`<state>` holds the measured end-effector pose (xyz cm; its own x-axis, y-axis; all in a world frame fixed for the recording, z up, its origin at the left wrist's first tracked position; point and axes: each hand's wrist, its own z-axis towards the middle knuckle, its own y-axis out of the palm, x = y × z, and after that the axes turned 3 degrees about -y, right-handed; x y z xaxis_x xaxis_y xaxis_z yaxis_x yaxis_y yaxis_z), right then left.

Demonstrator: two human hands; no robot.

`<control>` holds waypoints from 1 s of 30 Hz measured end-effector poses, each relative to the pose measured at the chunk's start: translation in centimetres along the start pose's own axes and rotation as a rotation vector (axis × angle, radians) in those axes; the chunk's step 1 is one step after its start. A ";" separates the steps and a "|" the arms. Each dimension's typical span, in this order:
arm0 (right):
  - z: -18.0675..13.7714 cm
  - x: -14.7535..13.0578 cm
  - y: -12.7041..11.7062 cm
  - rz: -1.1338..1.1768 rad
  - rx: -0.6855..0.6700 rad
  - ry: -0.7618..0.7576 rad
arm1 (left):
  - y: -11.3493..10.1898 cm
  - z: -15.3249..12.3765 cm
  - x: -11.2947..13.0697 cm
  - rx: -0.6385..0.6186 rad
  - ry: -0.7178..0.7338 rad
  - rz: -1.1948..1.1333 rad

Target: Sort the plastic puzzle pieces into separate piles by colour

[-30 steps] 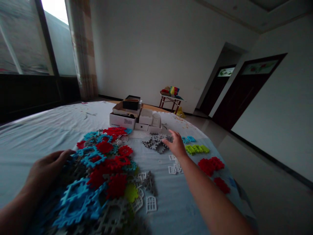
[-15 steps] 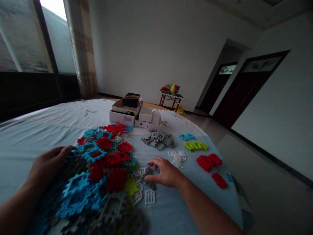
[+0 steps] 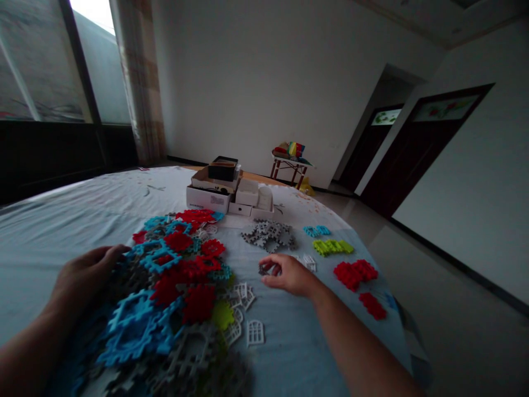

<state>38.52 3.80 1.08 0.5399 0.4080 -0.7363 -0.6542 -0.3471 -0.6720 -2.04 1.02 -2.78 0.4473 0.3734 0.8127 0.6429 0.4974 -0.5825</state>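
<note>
My right hand [image 3: 290,274] is curled above the cloth with a small grey interlocking piece [image 3: 264,268] between thumb and fingers. It hovers just below a heap of grey interlocking pieces [image 3: 268,236] and partly hides some white window-frame pieces [image 3: 309,262]. At the left edge of a large mixed pile, my left hand [image 3: 85,275] rests with fingers extended, its fingertips against the pieces. That pile holds blue pieces [image 3: 132,328], red pieces [image 3: 198,302], grey pieces [image 3: 192,347] and a yellow-green piece [image 3: 222,315]. White window pieces [image 3: 255,332] lie along its right side.
Stacked boxes [image 3: 209,197] stand at the back of the cloth-covered table [image 3: 297,347]. Toward the right edge lie small groups of blue pieces [image 3: 316,230], lime-green pieces [image 3: 333,247] and red pieces [image 3: 354,274]. A small stand [image 3: 291,161] is by the wall.
My right hand has moved up and to the right, away from the mixed pile, carrying the grey piece toward the grey heap. My left hand has stayed in place.
</note>
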 end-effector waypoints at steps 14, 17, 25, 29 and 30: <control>2.6 0.1 1.5 -0.072 0.136 -0.149 | 0.2 -1.0 1.3 0.058 0.017 -0.020; 1.0 -0.5 3.1 -0.152 -0.042 -0.193 | 0.2 -1.2 1.4 0.045 -0.010 -0.046; 0.6 -0.5 4.3 -0.183 -0.050 -0.164 | -0.1 -1.2 1.6 0.024 -0.032 -0.036; 0.5 -0.5 4.2 -0.102 0.028 -0.138 | -0.2 -1.4 1.9 0.032 -0.053 -0.010; 0.4 -0.6 4.1 -0.079 0.044 -0.140 | -0.2 -1.5 2.0 0.028 -0.058 0.009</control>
<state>35.33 2.46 -1.25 0.5133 0.5471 -0.6612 -0.6373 -0.2731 -0.7207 -0.35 0.45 -1.01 0.4158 0.4225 0.8054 0.6208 0.5153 -0.5908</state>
